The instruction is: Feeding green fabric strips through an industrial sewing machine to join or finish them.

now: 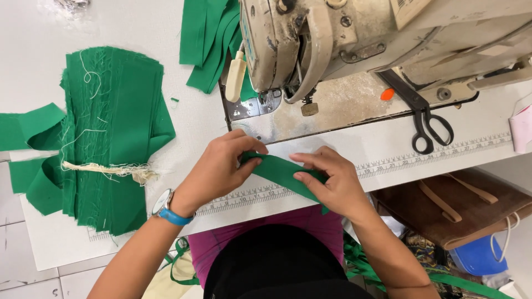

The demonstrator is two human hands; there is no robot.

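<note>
A narrow green fabric strip (280, 170) lies across the front of the white sewing table (354, 147), held at both ends. My left hand (219, 169) pinches its left end between thumb and fingers, just in front of the needle plate (260, 105). My right hand (330, 180) presses and folds the strip's right part, fingertips on top. The worn cream sewing machine (310, 39) stands directly behind both hands. A blue-strapped watch (166, 207) is on my left wrist.
A tied stack of green fabric pieces (113, 133) lies at the left, more green strips (208, 39) at the back. Black scissors (429, 122) rest right of the machine. A brown bag (454, 205) sits below the table edge at right. A ruler is printed along the table front.
</note>
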